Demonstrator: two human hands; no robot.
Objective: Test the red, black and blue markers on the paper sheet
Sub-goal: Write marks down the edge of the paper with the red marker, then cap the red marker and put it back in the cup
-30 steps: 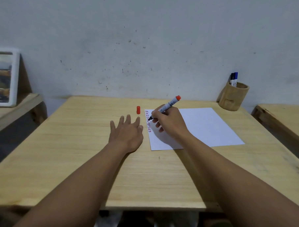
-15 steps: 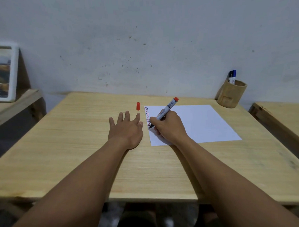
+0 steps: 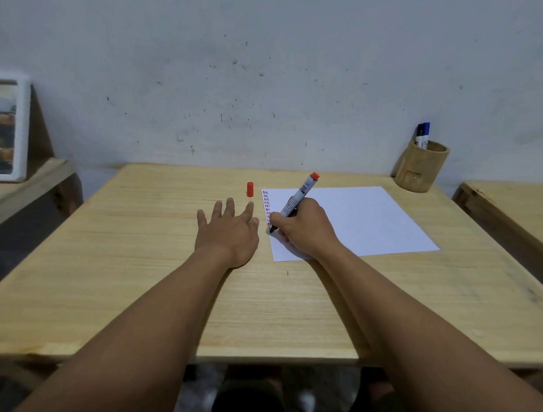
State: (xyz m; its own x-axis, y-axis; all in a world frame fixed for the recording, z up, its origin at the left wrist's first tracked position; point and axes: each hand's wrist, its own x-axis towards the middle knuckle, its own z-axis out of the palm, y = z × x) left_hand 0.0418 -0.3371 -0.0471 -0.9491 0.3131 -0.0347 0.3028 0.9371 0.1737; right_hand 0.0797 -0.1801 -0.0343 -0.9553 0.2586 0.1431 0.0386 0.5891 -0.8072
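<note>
Red marker (image 3: 298,200) sits pinched in the right hand (image 3: 302,229), tip at the paper sheet's (image 3: 364,220) left edge; the left hand (image 3: 228,232) lies flat, fingers spread, on the table (image 3: 142,258) beside it. Short, light strokes should suit best.

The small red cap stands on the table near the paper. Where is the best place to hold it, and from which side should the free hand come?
Pinch the red cap across its round side wall, probably coming from above. It stands upright and alone on the table, just beyond the fingertips of the flat left hand and left of the paper sheet, so nothing blocks it. The right hand holds the red marker.
</note>
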